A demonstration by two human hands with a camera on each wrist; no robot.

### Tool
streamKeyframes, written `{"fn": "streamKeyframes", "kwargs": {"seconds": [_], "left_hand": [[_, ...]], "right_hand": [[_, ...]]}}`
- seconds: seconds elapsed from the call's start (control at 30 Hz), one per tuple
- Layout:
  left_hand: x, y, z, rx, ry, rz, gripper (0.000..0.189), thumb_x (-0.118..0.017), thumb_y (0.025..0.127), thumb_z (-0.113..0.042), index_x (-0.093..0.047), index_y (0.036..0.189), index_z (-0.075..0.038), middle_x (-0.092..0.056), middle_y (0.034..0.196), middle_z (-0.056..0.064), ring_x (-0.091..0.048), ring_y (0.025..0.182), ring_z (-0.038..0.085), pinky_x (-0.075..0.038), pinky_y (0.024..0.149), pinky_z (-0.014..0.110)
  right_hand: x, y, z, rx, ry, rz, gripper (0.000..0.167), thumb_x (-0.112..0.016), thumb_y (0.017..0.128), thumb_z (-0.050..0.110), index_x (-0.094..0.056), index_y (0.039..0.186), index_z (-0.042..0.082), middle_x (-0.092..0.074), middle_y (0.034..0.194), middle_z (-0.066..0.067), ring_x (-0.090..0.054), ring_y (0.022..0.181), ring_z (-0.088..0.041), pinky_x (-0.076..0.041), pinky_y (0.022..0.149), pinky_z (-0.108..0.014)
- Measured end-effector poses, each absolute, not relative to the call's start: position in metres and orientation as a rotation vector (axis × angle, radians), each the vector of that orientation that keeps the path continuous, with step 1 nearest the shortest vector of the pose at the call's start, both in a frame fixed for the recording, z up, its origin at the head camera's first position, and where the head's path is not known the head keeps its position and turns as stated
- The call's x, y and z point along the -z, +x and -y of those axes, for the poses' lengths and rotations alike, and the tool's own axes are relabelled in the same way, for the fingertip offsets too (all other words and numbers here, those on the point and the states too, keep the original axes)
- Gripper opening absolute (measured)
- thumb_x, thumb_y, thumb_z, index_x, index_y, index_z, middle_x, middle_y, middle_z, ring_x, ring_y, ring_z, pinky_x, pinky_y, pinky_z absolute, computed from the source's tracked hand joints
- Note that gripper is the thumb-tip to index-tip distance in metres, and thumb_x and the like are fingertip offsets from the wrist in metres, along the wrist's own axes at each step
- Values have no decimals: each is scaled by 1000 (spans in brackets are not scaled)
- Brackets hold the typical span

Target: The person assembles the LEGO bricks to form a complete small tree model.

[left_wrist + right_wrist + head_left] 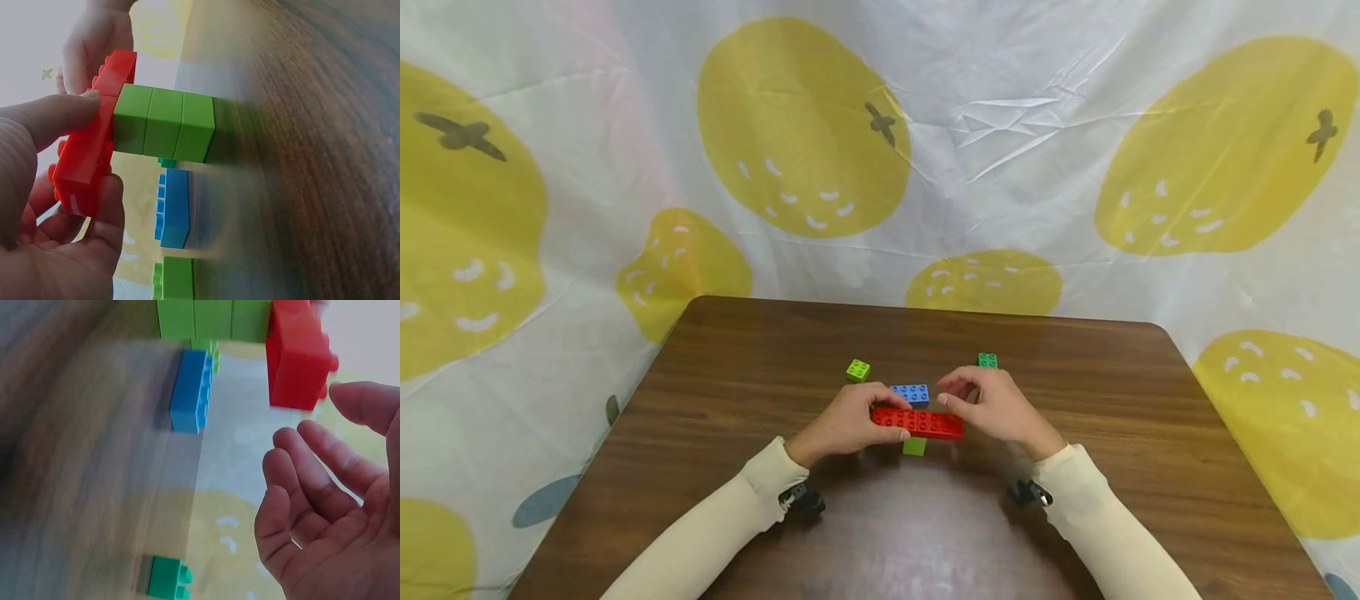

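Two red toy building bricks [936,425] sit end to end across the top of a column of three light green bricks [164,124]. My left hand [853,421] grips the left red brick [87,159], thumb on its near side and fingers behind. Just off the right end of the red bricks [297,369], my right hand [996,404] is held with its fingers loosely bent and apart, nothing between them. The column's foot meets or nearly meets the table; I cannot tell which.
Behind the column a blue brick [916,395] lies on the brown wooden table [760,350]. A light green brick [858,371] lies farther back on the left, and a dark green brick [987,360] at the back right. A fruit-patterned curtain [985,192] hangs behind the table.
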State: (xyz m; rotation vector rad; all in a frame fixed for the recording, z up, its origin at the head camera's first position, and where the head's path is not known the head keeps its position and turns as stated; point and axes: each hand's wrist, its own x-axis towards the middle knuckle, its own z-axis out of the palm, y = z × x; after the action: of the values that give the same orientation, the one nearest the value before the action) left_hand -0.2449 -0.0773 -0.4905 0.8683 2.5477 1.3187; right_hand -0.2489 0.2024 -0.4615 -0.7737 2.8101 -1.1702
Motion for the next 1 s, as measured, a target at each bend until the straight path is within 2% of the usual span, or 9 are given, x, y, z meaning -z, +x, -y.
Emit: {"fn": "streamKeyframes", "kwargs": {"seconds": [0.17, 0.57, 0.8, 1.0], "left_hand": [[488, -245, 77, -1330, 859, -2549, 34, -89, 86, -32, -79, 116, -19, -75, 111, -4, -62, 96, 13, -54, 84, 33], [489, -244, 77, -1287, 844, -2571, 34, -89, 86, -32, -79, 117, -21, -75, 115, -4, -61, 97, 12, -52, 83, 32], [487, -245, 77, -1269, 832, -2577, 35, -89, 86, -31, -79, 118, -20, -75, 115, -3, -61, 96, 12, -50, 82, 31], [486, -244, 77, -1267, 825, -2573, 35, -89, 86, -32, -79, 118, -20, -75, 115, -3, -60, 95, 13, -50, 81, 31]], "right_hand": [[462, -262, -211, 1197, -638, -2900, 24, -79, 96, 27, -78, 114, 11, -76, 93, 4, -68, 84, -15, -55, 71, -29], [485, -295, -245, 1224, -377, -2978, 30, -76, 99, 29, -75, 120, 7, -77, 105, -7, -71, 96, -25, -54, 83, -40], [496, -305, -255, 1254, -272, -2983, 42, -75, 99, 28, -68, 131, 2, -72, 122, -18, -68, 112, -37, -53, 97, -54], [500, -308, -259, 1228, -224, -2957, 53, -75, 98, 26, -60, 140, -2, -63, 136, -25, -64, 122, -44, -51, 103, -58]]}}
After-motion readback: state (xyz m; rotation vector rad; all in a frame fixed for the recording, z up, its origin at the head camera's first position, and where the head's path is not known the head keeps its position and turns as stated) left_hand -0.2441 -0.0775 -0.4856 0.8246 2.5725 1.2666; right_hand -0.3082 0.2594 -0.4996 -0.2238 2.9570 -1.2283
